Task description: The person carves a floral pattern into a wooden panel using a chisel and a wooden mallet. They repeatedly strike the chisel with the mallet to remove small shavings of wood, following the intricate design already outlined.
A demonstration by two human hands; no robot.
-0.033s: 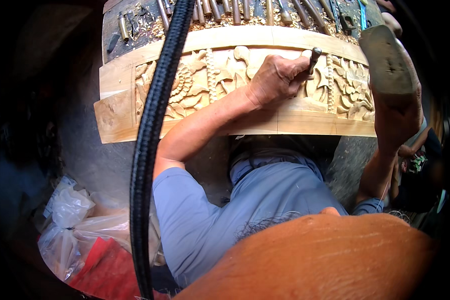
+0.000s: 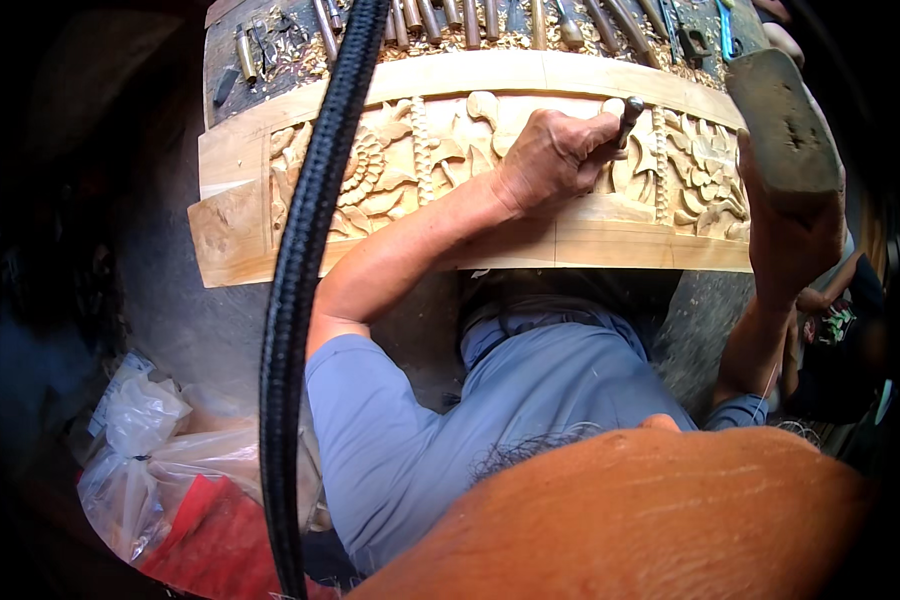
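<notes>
Overhead, the left hand (image 2: 555,150) grips a chisel (image 2: 628,115) against a carved wooden panel (image 2: 420,160) lying on the surface (image 2: 225,60), while the right hand (image 2: 790,240) holds a wooden mallet (image 2: 782,130) raised beside it.

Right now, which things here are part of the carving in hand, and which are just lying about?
In use:
- left hand gripping the chisel
- right hand holding the wooden mallet raised
- carved wooden panel with flower relief

Lying about:
- row of spare chisels behind the panel
- wood chips among them
- clear plastic bags and a red bag, lower left
</notes>
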